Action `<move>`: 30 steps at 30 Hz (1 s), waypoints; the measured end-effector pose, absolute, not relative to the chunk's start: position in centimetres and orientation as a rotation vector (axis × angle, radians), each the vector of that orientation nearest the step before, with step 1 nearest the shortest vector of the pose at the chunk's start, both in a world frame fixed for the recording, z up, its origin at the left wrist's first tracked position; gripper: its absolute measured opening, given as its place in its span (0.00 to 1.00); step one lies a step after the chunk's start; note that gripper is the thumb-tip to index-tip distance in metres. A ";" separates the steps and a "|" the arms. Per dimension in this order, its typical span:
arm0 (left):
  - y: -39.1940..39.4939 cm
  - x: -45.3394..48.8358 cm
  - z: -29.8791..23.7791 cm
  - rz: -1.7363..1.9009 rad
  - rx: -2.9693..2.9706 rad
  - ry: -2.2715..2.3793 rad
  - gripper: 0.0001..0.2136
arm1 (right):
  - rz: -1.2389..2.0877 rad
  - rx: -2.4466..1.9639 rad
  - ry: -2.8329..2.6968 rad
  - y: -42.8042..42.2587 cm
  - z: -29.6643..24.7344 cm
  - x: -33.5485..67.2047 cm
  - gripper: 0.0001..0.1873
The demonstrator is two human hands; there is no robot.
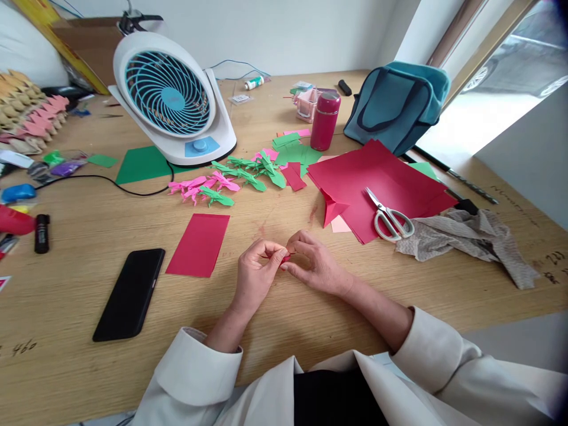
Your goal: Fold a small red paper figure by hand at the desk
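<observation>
Close together over the front of the table, my left hand (260, 269) and my right hand (316, 264) pinch a small red folded paper piece (285, 258) between them. Fingers cover most of it, so its shape is hidden. To the left of my hands lies a stack of red paper rectangles (198, 245). Beyond them are several folded green paper figures (248, 174) and pink paper figures (193, 188). Large red paper sheets (381, 177) spread to the right, with white-handled scissors (390, 218) on top.
A black phone (129, 294) lies at the left front, with a black marker (41, 233) beyond it. At the back stand a white fan (173, 97), a red thermos (325, 121) and a blue bag (394, 106). A crumpled cloth (465, 236) rests at the right.
</observation>
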State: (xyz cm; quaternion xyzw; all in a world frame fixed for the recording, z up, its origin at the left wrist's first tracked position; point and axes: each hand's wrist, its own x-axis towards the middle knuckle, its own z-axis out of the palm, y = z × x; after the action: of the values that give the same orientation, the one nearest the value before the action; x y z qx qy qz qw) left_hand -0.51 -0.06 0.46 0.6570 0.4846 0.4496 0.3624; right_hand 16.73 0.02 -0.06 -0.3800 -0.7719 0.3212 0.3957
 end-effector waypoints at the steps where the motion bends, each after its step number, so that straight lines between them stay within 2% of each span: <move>1: -0.1 -0.5 0.4 1.163 1.680 1.241 0.07 | 0.836 -0.967 -1.942 0.0 -0.1 16.7 0.06; 6: -0.2 -0.5 0.4 1.184 1.675 1.216 0.06 | 0.957 -1.003 -1.848 0.1 -0.4 16.4 0.03; 9: -0.2 -0.7 0.6 1.172 1.636 1.230 0.09 | 1.045 -1.025 -1.792 0.2 -0.3 16.4 0.03; 19: 1.0 -2.0 0.4 1.209 1.407 1.145 0.15 | 1.601 -0.942 -1.488 0.4 0.0 16.9 0.18; 26: 1.4 -2.3 -0.2 1.191 1.328 0.954 0.08 | 2.013 -0.757 -1.249 0.5 0.1 17.2 0.18; 30: 1.3 -2.4 0.2 1.099 1.227 0.814 0.07 | 2.222 -0.697 -1.029 0.4 -0.2 17.5 0.17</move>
State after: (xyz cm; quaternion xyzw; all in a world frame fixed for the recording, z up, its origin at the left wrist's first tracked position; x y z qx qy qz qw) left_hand -2.44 1.29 0.19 0.5306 0.3523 0.4754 0.6069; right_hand 17.50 0.42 -0.25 -0.2617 -0.3865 0.8343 0.2934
